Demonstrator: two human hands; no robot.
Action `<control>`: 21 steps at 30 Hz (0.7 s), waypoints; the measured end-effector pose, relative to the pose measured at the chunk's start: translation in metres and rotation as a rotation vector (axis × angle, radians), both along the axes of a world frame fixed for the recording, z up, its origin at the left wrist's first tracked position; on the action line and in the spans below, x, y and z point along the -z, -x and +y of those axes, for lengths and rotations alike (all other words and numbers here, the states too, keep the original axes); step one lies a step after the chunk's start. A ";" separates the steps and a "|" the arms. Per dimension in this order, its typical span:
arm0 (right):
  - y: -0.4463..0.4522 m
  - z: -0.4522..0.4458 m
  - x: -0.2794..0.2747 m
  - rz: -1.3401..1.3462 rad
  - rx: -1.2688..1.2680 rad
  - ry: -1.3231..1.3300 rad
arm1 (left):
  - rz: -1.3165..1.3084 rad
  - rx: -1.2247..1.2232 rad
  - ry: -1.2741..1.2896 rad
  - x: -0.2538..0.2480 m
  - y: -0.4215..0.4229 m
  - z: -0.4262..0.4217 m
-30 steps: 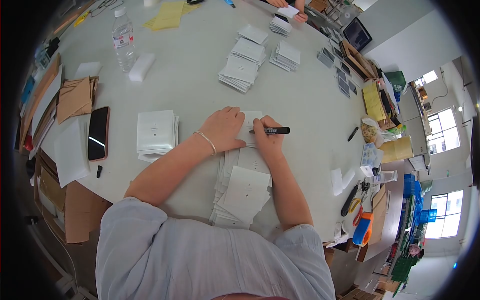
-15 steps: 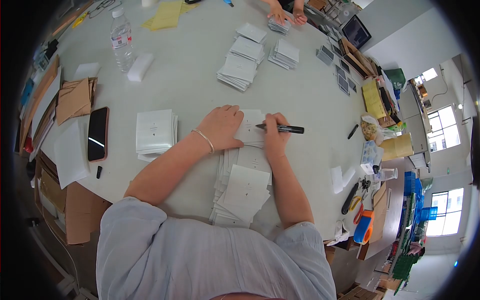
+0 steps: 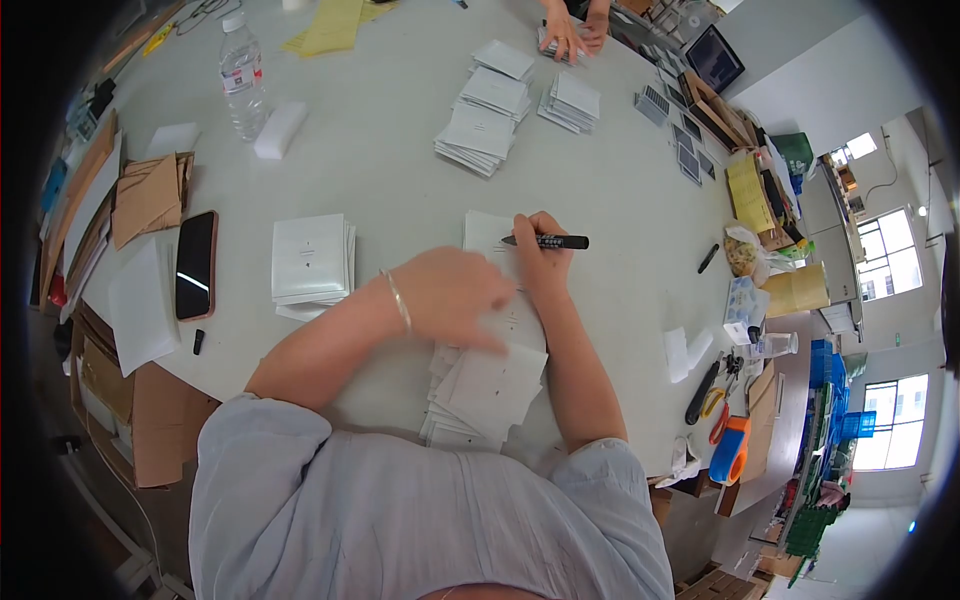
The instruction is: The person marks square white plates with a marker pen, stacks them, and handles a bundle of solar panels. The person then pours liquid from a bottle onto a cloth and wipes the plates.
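My right hand grips a black marker pen, its tip over a white square packet with small print. My left hand hovers blurred to the left of it, above more packets; its fingers are smeared by motion. Below it, a fanned pile of white packets lies close to my body. On the left stands a neater stack of the same packets.
Ahead lie more packet stacks, and a co-worker's hands rest on another stack. To the left are a water bottle and a phone. Scissors, a box cutter and a tape roll line the right edge.
My left hand has lifted from the marked packet and swung down toward me. My right hand, still holding the marker pen, has shifted slightly up and left. The co-worker's hands have moved a little.
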State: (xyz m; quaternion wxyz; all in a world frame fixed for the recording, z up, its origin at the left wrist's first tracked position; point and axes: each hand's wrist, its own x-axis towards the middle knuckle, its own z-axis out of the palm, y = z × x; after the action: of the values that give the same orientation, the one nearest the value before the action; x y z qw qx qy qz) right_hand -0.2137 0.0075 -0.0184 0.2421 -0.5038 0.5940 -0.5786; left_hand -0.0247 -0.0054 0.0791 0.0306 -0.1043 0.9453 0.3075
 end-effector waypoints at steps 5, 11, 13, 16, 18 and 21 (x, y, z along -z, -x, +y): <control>-0.003 -0.002 0.001 0.078 0.026 -0.006 | 0.215 -0.492 0.447 0.055 0.014 -0.022; 0.000 -0.003 0.009 0.210 0.013 0.040 | 0.209 -0.446 0.360 0.078 0.019 -0.030; 0.000 -0.002 0.007 0.205 0.003 0.058 | 0.205 -0.443 0.360 0.076 0.018 -0.031; 0.000 0.006 0.001 0.028 -0.015 0.066 | 0.176 -0.443 0.325 0.068 0.018 -0.030; -0.002 0.010 -0.002 0.025 -0.042 0.033 | 0.147 -0.446 0.292 0.066 0.019 -0.029; -0.005 0.012 -0.006 0.045 -0.061 0.023 | 0.118 -0.455 0.270 0.065 0.018 -0.029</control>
State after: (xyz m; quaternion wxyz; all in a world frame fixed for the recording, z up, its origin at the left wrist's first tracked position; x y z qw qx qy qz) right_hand -0.2086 0.0198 -0.0124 0.2402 -0.5375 0.5768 -0.5662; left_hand -0.0430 -0.0341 0.0137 -0.1084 -0.2990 0.9302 0.1833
